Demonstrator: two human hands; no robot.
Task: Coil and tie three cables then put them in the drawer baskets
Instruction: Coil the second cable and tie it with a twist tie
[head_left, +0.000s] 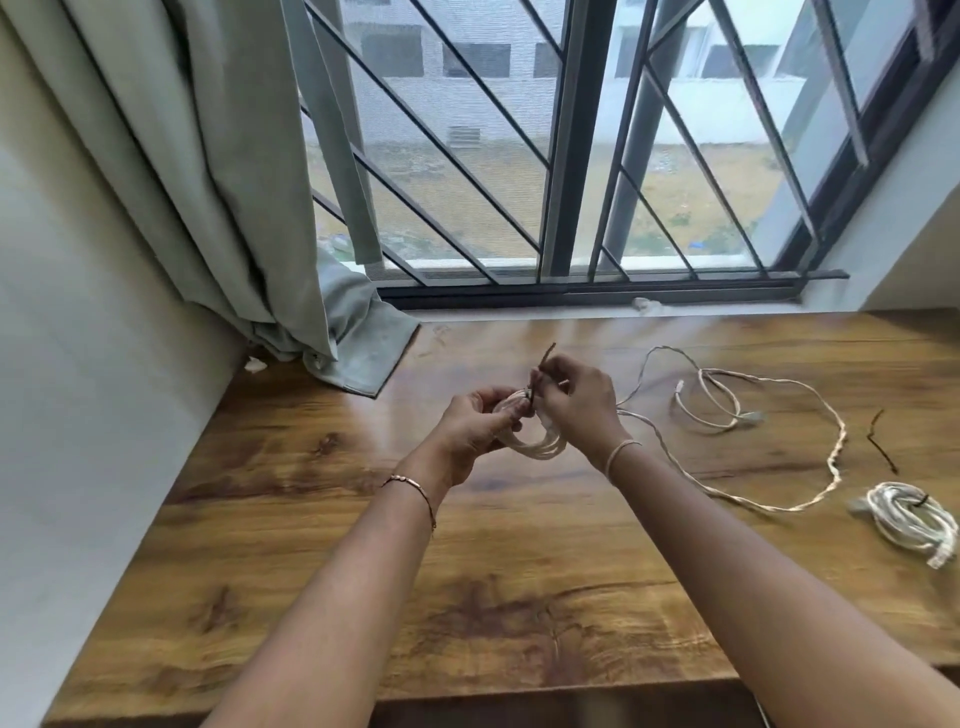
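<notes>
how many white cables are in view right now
3. One coil is held between the left hand and right hand; one loose cable sprawls on the table to their right; one tied coil lies near the table's right edge. None looks hidden.

Both arms extended fwd, forearms bare, converging at centre. L hand (475, 428): fingers curled, gripping coiled cable (540, 449). R hand (579, 402): thumb and fingertips pinching tie (548, 354). Hands just beside each other, raised.
</notes>
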